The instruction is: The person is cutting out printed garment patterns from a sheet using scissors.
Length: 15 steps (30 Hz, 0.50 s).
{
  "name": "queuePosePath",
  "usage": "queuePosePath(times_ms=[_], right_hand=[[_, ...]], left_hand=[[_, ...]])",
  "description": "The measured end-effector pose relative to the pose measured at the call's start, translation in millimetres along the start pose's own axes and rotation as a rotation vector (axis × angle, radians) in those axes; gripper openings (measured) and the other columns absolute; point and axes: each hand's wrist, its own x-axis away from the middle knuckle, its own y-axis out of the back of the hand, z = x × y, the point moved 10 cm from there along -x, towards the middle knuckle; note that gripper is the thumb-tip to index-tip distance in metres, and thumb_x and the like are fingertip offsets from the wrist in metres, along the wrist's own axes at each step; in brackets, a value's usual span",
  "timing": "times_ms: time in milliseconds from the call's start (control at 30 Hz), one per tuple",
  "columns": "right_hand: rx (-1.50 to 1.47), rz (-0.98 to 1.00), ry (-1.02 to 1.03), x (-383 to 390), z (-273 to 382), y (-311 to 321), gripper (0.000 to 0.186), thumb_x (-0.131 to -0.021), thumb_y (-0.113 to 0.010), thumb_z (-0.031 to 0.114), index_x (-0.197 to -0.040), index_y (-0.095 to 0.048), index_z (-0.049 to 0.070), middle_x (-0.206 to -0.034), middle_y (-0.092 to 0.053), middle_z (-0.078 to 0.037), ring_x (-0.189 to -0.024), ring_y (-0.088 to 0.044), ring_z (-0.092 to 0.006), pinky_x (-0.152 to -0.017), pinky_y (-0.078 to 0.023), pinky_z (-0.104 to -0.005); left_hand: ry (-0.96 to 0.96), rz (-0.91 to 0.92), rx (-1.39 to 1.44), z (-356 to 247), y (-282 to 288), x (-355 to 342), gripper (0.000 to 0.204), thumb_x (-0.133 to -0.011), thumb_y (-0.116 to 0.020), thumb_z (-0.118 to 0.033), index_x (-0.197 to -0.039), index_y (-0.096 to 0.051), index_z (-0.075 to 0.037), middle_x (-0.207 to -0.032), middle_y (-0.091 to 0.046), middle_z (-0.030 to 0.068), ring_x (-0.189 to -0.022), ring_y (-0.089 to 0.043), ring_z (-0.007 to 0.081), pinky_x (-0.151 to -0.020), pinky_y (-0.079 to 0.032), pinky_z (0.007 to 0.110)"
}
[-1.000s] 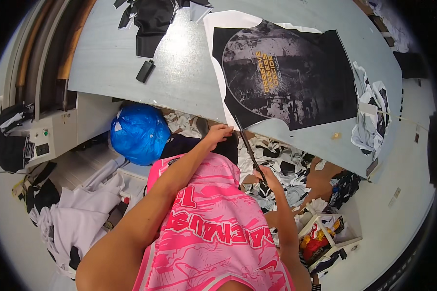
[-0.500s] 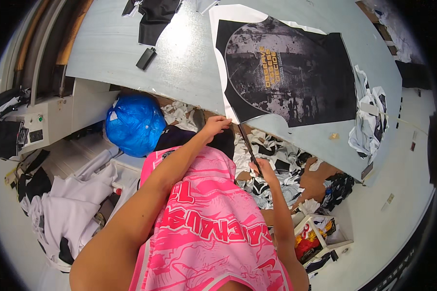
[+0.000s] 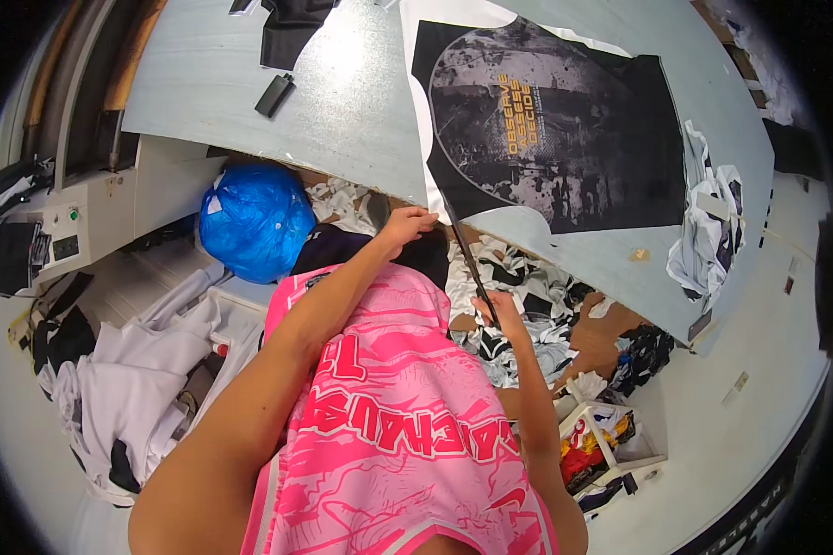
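A black fabric panel (image 3: 611, 157) with a grey mottled print and yellow lettering lies on the table, bordered in white along its left side. My left hand (image 3: 407, 228) is closed with its fingertips pinching the white fabric edge (image 3: 437, 198) at the table's near side. To the right and nearer my body, my right hand (image 3: 502, 313) grips the lower end of long, dark scissors (image 3: 466, 254). Their blades point up and away, reaching the panel's near left corner close to my left fingertips. Where the blades meet the cloth is partly hidden.
The grey table (image 3: 342, 129) bears a small black box-shaped object (image 3: 274, 95), black fabric (image 3: 292, 37) and crumpled white-and-black scraps (image 3: 708, 222). Below its edge are a blue plastic bag (image 3: 254, 222) and heaped fabric scraps (image 3: 528, 296). White cloth (image 3: 134, 388) is piled left; a crate (image 3: 611, 444) stands right.
The whole scene sits slightly higher in the picture. Both hands keep their grips, and the scissors' blades still lie at the panel's corner.
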Motion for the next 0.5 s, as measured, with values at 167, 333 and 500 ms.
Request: queuePosePath(times_ms=[167, 333, 500], right_hand=[[0.004, 0.009, -0.009, -27, 20, -7, 0.043, -0.095, -0.077, 0.041, -0.071, -0.057, 0.011, -0.057, -0.052, 0.005, -0.049, -0.049, -0.0056, -0.047, -0.034, -0.0248], [0.01, -0.016, -0.009, -34, 35, -7, 0.045, -0.092, -0.081, 0.041, -0.068, -0.06, 0.009, -0.053, -0.051, 0.004, -0.047, -0.048, -0.0059, -0.046, -0.034, -0.0249], [0.023, -0.065, -0.03, -26, 41, -4, 0.047, -0.091, -0.082, 0.042, -0.066, -0.059, 0.01, -0.052, -0.05, 0.004, -0.044, -0.047, -0.0061, -0.044, -0.033, -0.0249]], left_hand=[[-0.004, -0.016, 0.001, -2, 0, 4, 0.027, -0.095, -0.078, -0.037, -0.107, -0.073, -0.013, -0.106, -0.072, -0.0021, -0.1, -0.066, 0.0113, -0.086, -0.048, 0.03], [-0.024, -0.036, 0.023, -1, 0, 1, 0.024, -0.093, -0.08, -0.035, -0.102, -0.076, -0.013, -0.097, -0.072, -0.0024, -0.093, -0.065, 0.0106, -0.08, -0.047, 0.029], [-0.029, -0.048, 0.022, 2, 2, -1, 0.021, -0.094, -0.08, -0.034, -0.096, -0.075, -0.013, -0.091, -0.07, -0.0037, -0.088, -0.064, 0.0091, -0.075, -0.046, 0.028]])
